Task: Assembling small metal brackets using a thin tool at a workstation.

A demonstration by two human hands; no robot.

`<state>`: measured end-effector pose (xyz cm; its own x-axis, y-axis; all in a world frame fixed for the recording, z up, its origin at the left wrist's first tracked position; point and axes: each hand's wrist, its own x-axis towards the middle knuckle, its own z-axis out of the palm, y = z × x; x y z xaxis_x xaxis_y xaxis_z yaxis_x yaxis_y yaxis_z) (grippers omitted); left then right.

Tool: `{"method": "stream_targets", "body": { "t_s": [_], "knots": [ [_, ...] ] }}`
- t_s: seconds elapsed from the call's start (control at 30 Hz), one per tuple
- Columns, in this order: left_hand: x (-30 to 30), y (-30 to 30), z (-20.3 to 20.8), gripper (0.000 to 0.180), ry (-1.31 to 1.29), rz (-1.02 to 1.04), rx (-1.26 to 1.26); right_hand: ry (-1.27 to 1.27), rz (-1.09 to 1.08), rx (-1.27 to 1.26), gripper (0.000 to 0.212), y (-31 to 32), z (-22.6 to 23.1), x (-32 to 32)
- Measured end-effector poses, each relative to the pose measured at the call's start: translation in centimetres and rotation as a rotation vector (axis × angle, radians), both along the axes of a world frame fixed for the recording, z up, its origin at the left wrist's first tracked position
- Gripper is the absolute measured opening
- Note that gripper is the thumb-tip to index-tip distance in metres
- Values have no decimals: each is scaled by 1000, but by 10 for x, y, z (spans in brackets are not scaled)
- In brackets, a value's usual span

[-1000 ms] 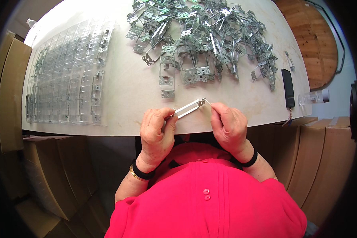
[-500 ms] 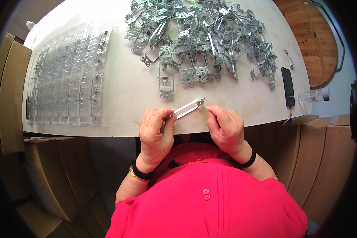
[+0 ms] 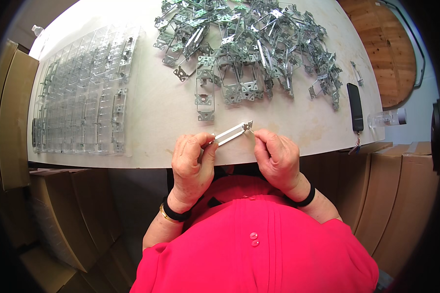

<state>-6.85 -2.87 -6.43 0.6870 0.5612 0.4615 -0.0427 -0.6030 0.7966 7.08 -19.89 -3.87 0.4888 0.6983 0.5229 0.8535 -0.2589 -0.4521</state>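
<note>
Between thumb and fingers, my left hand [image 3: 190,158] pinches the near end of a narrow metal bracket frame [image 3: 230,134]. The frame has two pale parallel bars and slants up to the right, over the front part of the table. At its far end is a small grey metal plate [image 3: 248,125] with cut-outs. My right hand [image 3: 277,156] is closed in a pinch just beside that plate. A thin sliver shows between plate and fingertips, too small to make out. Beyond my hands lies a large heap of similar metal brackets [image 3: 249,49], with one bracket [image 3: 204,100] jutting toward me.
Clear plastic compartment trays [image 3: 80,97] with small metal parts cover the table's left side. On the right lie a black phone [image 3: 355,107], a clear bottle [image 3: 387,118] on its side and a small loose metal part [image 3: 357,73]. Cardboard boxes [image 3: 401,190] flank the white table [image 3: 156,117].
My right hand has shifted very slightly left, toward the plate end of the bracket frame. My left hand and the frame stay in place.
</note>
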Motion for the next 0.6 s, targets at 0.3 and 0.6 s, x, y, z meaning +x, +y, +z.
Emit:
{"method": "stream_targets", "body": {
  "t_s": [0.3,0.6],
  "knots": [
    [0,-1,0,23,9,1,-8,25,-2,-18,24,-5,5,0],
    [-1,-1,-1,26,22,3,-22,3,-33,1,24,-5,2,3]
  ]
}}
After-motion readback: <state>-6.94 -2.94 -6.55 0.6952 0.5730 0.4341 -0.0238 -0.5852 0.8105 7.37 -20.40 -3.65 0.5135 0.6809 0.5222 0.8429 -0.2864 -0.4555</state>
